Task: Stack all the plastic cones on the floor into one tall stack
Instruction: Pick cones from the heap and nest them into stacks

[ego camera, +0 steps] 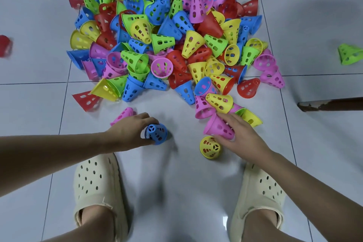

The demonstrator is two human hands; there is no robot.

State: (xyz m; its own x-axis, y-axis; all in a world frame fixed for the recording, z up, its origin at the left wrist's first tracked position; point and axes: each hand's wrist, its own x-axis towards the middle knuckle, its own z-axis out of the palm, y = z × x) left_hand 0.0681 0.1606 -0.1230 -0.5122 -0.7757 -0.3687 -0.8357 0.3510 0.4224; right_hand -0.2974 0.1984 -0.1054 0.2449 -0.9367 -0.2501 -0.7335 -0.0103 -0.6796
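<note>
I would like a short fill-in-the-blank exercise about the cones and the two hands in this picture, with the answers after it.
1. The left hand grips a cone of ____ colour.
2. The right hand holds a pink cone that lies on its ____.
3. The yellow cone standing beside the right hand has its narrow end pointing ____.
4. Far out on the right, one ____ cone lies apart from the pile.

Missing words: blue; side; up; green

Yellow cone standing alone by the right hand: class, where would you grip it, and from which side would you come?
Probably from above. The yellow cone stands upright on its wide rim, narrow closed top up, apart from the pile, with bare floor around it. Pinch the tapered wall just below the top, fingers on opposite sides; it should lift straight off. The right hand is nearest but already holds a pink cone.
</note>
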